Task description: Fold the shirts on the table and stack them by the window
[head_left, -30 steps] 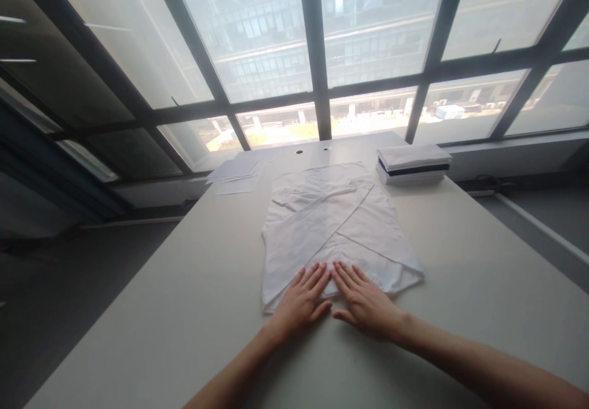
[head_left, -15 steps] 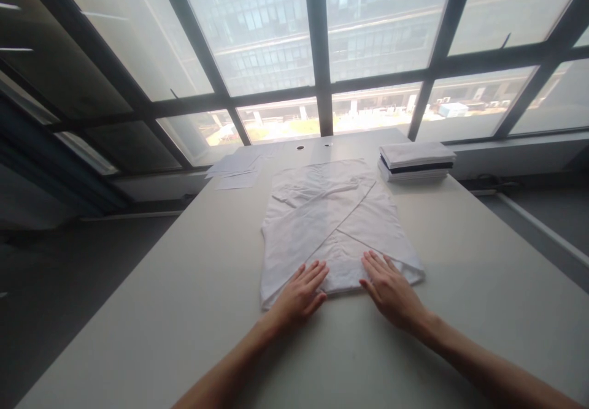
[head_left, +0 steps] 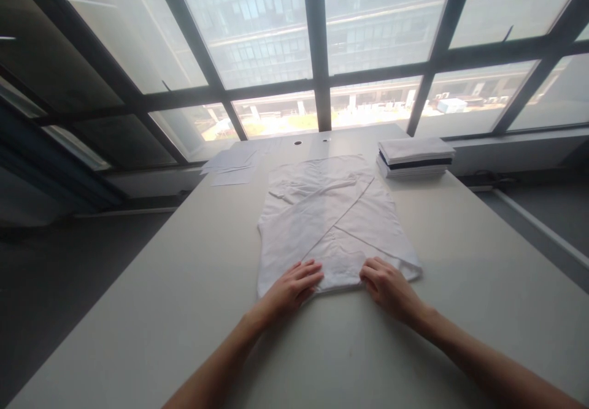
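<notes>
A white shirt [head_left: 322,219] lies spread on the white table [head_left: 193,280], its side parts folded inward so that slanting fold lines cross its middle. Its surface shows some creases in the upper half. My left hand [head_left: 294,283] rests at the near left edge of the shirt, fingers stretched out over the cloth and the thumb mostly hidden. At the near edge, right of the middle, my right hand [head_left: 385,283] has its fingers curled and closed on the cloth. The hem between both hands lies on the tabletop.
A stack of folded white and dark cloth [head_left: 414,157] stands at the table's far right. Several white paper sheets [head_left: 230,167] lie at the far left. Two small round holes mark the far tabletop, and large windows [head_left: 372,22] rise behind it.
My right hand's fingers have curled in from lying flat to gripping the shirt's near edge. My left thumb has drawn down toward the edge. The shirt lies as before.
</notes>
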`<state>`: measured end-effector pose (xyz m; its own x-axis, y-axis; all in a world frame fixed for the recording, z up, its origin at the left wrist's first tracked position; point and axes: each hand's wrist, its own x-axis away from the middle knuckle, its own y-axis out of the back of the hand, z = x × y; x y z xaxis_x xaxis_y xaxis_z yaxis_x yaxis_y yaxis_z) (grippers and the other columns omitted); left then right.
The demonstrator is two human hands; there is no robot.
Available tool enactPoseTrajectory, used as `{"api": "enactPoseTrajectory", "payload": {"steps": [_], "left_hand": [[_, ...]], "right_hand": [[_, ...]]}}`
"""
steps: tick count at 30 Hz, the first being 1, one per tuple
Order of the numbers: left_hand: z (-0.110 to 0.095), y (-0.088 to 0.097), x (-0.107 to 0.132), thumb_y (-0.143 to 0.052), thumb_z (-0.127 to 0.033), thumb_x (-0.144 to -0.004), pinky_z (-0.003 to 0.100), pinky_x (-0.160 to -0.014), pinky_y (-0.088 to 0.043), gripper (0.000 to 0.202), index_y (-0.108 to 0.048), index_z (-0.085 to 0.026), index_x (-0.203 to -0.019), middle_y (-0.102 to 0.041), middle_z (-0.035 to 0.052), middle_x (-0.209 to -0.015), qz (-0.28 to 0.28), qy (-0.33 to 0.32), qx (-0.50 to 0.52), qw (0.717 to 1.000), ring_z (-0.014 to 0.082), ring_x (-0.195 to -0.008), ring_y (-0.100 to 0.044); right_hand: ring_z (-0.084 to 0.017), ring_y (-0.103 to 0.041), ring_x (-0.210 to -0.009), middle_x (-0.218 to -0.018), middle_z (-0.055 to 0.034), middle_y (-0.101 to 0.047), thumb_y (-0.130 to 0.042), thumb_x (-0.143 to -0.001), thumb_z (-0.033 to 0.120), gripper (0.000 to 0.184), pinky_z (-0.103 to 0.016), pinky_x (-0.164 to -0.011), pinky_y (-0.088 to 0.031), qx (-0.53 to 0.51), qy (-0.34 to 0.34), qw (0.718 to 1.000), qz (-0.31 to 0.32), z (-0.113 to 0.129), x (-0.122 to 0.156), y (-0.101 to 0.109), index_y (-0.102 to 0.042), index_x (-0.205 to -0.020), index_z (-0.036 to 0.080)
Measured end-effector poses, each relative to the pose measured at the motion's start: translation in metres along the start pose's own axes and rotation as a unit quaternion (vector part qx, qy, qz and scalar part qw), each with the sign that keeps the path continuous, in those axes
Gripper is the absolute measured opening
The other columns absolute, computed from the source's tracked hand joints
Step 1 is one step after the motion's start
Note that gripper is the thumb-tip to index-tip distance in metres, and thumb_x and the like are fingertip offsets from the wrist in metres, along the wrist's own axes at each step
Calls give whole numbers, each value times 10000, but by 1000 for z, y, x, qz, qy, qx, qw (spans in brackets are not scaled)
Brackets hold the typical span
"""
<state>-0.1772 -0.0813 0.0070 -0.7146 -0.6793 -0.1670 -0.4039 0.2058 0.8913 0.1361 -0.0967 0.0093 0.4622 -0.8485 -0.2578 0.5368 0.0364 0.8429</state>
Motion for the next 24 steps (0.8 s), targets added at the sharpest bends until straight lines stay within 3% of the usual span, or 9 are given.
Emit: {"api": "enactPoseTrajectory", "payload": {"steps": [3, 6, 10, 13, 18, 24], "left_hand": [[-3, 3, 0, -519, -202, -1014, 469, -1192, -352, 416, -574, -299, -1414, -559, 69, -1479, -3, 1, 4, 1000, 226, -1429, -445], [-5, 5, 0, -505, -203, -1019, 465, -1191, -355, 405, -582, -295, -1406, -569, 71, -1468, -9, 1, 8, 1000, 224, -1424, -453], [-3, 2, 1, -500, -206, -1022, 471, -1190, -358, 400, -580, -289, -1405, -568, 75, -1469, -10, 0, 6, 1000, 227, -1426, -450], [0, -1, 1, -495, -211, -1025, 478, -1191, -359, 393, -579, -282, -1403, -558, 77, -1478, -10, 5, 5, 1000, 229, -1432, -441], [1, -2, 2, -479, -219, -1031, 476, -1201, -347, 387, -577, -277, -1401, -541, 72, -1494, -1, 9, 8, 1000, 228, -1446, -420], [1, -2, 2, -504, -200, -1019, 475, -1203, -340, 386, -577, -269, -1392, -537, 76, -1497, 0, 14, 10, 1000, 233, -1439, -429]], "right_hand": [[-215, -619, -878, -898, -63, -676, -448, -854, 59, 256, -338, -792, -499, -51, -15, 997, -59, -16, 0, 4, -648, -877, 216], [-211, -639, -796, -845, -47, -691, -474, -833, 120, 207, -333, -744, -501, -90, -82, 988, -96, -33, -1, 16, -648, -884, 221], [-154, -564, -537, -606, 38, -632, -486, -844, 205, 151, -266, -552, -429, -161, -160, 974, 29, -40, -1, 38, -628, -891, 221], [-149, -598, -555, -624, 38, -674, -483, -850, 214, 140, -247, -550, -428, -211, -170, 957, 101, -35, 0, 48, -607, -914, 221], [-167, -644, -634, -780, -12, -730, -556, -862, 293, 102, -265, -594, -457, -164, -168, 970, 68, -28, 2, 47, -599, -932, 232], [-172, -653, -681, -818, -24, -731, -538, -872, 255, 99, -261, -619, -438, -142, -210, 963, 97, -28, 6, 40, -599, -948, 235]]}}
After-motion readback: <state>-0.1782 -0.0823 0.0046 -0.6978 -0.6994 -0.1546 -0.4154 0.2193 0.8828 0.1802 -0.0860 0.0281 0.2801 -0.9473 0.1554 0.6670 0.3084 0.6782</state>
